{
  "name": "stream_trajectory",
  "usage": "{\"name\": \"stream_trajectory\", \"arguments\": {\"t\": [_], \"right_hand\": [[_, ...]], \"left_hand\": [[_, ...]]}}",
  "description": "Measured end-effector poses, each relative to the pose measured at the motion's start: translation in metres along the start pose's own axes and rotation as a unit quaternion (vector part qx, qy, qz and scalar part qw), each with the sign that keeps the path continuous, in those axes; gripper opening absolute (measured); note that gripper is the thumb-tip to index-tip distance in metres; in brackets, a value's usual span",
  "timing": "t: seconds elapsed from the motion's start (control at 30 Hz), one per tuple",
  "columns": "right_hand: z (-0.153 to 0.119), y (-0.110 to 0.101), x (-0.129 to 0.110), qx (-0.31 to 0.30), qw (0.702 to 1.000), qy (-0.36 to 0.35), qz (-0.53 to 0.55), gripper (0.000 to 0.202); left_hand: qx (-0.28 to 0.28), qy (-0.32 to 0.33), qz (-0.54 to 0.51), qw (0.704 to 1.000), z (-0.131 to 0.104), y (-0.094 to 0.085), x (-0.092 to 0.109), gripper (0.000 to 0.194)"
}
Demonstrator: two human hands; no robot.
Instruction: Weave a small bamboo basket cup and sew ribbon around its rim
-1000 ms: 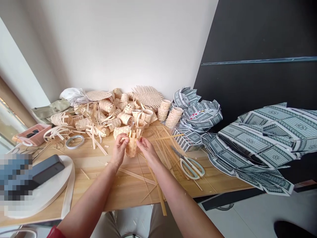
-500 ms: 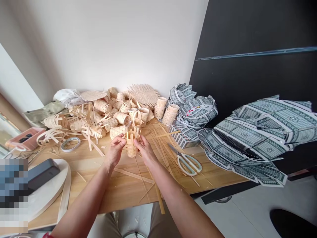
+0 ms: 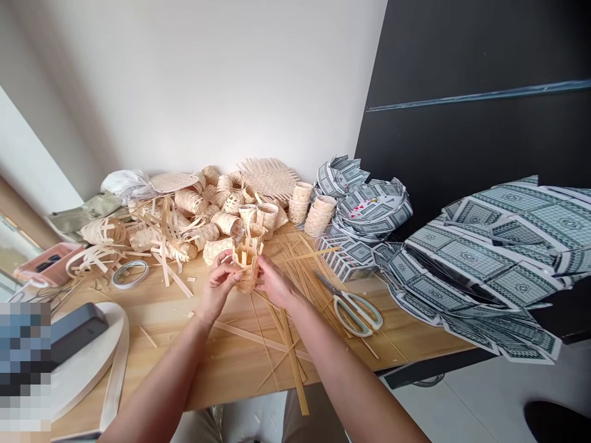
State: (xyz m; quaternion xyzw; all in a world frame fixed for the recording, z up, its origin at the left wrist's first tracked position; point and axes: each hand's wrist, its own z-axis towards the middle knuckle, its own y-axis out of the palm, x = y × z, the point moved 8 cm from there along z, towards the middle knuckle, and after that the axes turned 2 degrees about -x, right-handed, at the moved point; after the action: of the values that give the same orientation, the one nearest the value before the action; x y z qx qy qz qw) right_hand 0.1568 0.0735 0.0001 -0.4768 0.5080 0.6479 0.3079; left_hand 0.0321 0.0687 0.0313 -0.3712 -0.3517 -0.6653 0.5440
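A small cup-shaped basket (image 3: 248,271) of pale woven strips, with loose strip ends sticking up round its rim, is held just above the table. My left hand (image 3: 221,280) grips its left side, thumb across the front. At the right side my right hand (image 3: 273,280) closes on the same basket, its fingertips partly hidden behind it. Right behind the held basket stand other woven baskets (image 3: 266,216). Thin bamboo strips (image 3: 289,357) lie on the table beneath and to the right of my hands.
White-handled scissors (image 3: 357,311) lie to the right, near folded-card structures (image 3: 480,246). Woven baskets (image 3: 189,202) are heaped along the wall. A tape roll (image 3: 130,274), a pink tray (image 3: 50,263) and a dark device (image 3: 78,332) are on the left.
The basket has turned and tilted a little in my hands. My left thumb has shifted across its front, and my right fingers have slid further behind its right side.
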Motion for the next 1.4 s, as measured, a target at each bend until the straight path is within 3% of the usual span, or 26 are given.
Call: {"name": "stream_trajectory", "arguments": {"t": [0.43,0.63,0.87,1.17,1.4], "right_hand": [[0.004,-0.017,0.008,0.019,0.999,-0.038,-0.016,0.038],[0.003,-0.014,0.012,0.025,0.999,-0.046,-0.004,0.041],[0.004,-0.013,0.014,0.027,0.998,-0.045,-0.017,0.043],[-0.002,-0.014,0.003,0.041,0.995,-0.063,-0.059,0.038],[-0.001,-0.014,0.001,0.028,0.993,-0.099,-0.050,0.035]], "left_hand": [[0.007,-0.008,0.053,0.999,-0.003,0.006,-0.006,0.020],[-0.002,0.048,0.017,0.999,-0.006,0.009,-0.005,0.021],[0.028,0.094,0.106,0.990,-0.011,0.007,-0.005,0.022],[-0.023,0.095,0.076,0.992,-0.012,0.018,-0.003,0.033],[-0.030,0.079,0.141,0.986,-0.010,0.015,-0.003,0.016]]}}
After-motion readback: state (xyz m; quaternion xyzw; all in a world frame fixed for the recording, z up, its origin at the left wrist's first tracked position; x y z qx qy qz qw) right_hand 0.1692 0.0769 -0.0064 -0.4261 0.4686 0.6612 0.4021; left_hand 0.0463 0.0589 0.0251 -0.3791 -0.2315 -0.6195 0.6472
